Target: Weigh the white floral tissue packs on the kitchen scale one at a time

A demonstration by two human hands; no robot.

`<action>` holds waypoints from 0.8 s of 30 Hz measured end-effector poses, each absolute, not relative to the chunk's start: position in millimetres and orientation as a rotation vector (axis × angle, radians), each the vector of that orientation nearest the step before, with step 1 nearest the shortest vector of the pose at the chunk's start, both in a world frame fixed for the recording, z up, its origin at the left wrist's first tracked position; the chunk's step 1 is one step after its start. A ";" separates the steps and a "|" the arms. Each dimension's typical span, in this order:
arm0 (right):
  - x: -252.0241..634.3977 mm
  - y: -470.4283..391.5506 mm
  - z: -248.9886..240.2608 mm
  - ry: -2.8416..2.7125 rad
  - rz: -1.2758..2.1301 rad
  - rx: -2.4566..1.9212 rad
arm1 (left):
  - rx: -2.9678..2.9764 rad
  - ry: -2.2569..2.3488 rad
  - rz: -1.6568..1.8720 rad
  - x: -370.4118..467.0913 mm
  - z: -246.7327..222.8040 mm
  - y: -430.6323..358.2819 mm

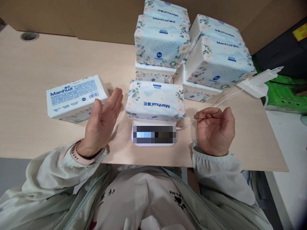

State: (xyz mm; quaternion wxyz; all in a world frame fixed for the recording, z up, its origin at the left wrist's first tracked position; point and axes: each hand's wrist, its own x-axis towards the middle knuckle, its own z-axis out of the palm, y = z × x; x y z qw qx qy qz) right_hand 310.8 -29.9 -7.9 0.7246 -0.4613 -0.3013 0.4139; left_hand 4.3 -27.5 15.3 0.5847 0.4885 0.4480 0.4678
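A pack of tissues (pixel 155 97) with a floral wrapper lies on a small white scale (pixel 154 144), whose display is blurred out. To the left of it my left hand (pixel 103 116) is held upright with fingers stretched, apart from the pack. Just beyond that hand, a second tissue pack (pixel 75 99) lies on the table with its printed, barcoded side up. My right hand (pixel 214 129) is at the right of the scale, palm turned inward, fingers loosely curved and holding nothing. A white cable (pixel 188 124) runs from the scale behind the fingers of my right hand.
Behind the scale stand two stacks of tissue packs, a left stack (pixel 161 41) and a right stack (pixel 220 60). A white power strip (pixel 257 83) is at the right, near a green box (pixel 285 95). Cardboard (pixel 103 19) borders the table's (pixel 72 57) back edge.
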 end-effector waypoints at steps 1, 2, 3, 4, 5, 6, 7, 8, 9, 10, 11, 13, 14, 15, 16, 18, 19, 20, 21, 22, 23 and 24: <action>310.7 -30.1 -7.7 -0.660 0.920 -1.013 | 1.142 1.043 1.093 4.2 14.7 -27.2; 310.6 -30.3 -7.6 -0.658 0.926 -1.011 | 1.143 1.041 1.091 4.2 14.2 -27.0; 310.4 -30.5 -7.5 -0.658 0.929 -1.011 | 1.145 1.040 1.090 4.3 13.7 -26.8; 310.3 -30.7 -7.4 -0.664 0.930 -1.015 | 1.146 1.038 1.089 4.5 13.3 -26.6; 310.0 -30.9 -7.4 -0.674 0.926 -1.022 | 1.144 1.036 1.089 4.7 13.0 -26.5; 309.8 -31.1 -7.3 -0.683 0.920 -1.031 | 1.144 1.033 1.088 4.8 12.8 -26.4; 309.5 -31.3 -7.2 -0.689 0.916 -1.037 | 1.144 1.031 1.086 4.9 12.7 -26.4; 309.2 -31.5 -7.0 -0.690 0.915 -1.041 | 1.146 1.029 1.086 4.9 12.7 -26.3; 308.9 -31.8 -6.8 -0.688 0.913 -1.042 | 1.150 1.030 1.083 4.8 12.8 -26.4; 308.7 -32.0 -6.6 -0.689 0.914 -1.043 | 1.154 1.033 1.080 4.7 13.0 -26.4; 308.6 -32.2 -6.4 -0.693 0.915 -1.046 | 1.159 1.038 1.075 4.6 13.2 -26.5; 308.5 -32.4 -6.0 -0.704 0.922 -1.052 | 1.168 1.047 1.067 4.5 13.7 -26.5; 308.4 -32.4 -5.9 -0.706 0.923 -1.053 | 1.173 1.050 1.064 4.6 13.9 -26.5; 308.3 -32.4 -5.8 -0.704 0.926 -1.051 | 1.175 1.051 1.062 4.8 14.0 -26.6; 308.1 -32.3 -5.7 -0.696 0.927 -1.047 | 1.175 1.052 1.063 5.3 14.0 -26.6; 307.1 -32.5 -5.3 -0.684 0.918 -1.051 | 1.162 1.049 1.076 6.6 14.0 -26.8; 306.5 -32.7 -5.0 -0.692 0.911 -1.063 | 1.152 1.046 1.084 7.3 13.9 -26.9; 305.7 -33.2 -4.7 -0.708 0.903 -1.080 | 1.142 1.045 1.091 8.1 13.9 -27.0; 305.0 -33.8 -4.6 -0.725 0.892 -1.095 | 1.133 1.045 1.097 8.8 13.8 -27.0; 304.3 -34.5 -4.7 -0.744 0.878 -1.105 | 1.128 1.045 1.099 9.4 13.8 -26.9; 303.7 -35.5 -5.1 -0.764 0.863 -1.111 | 1.128 1.046 1.098 10.0 13.8 -26.6; 303.2 -36.7 -6.0 -0.784 0.844 -1.112 | 1.131 1.047 1.098 10.6 13.8 -26.2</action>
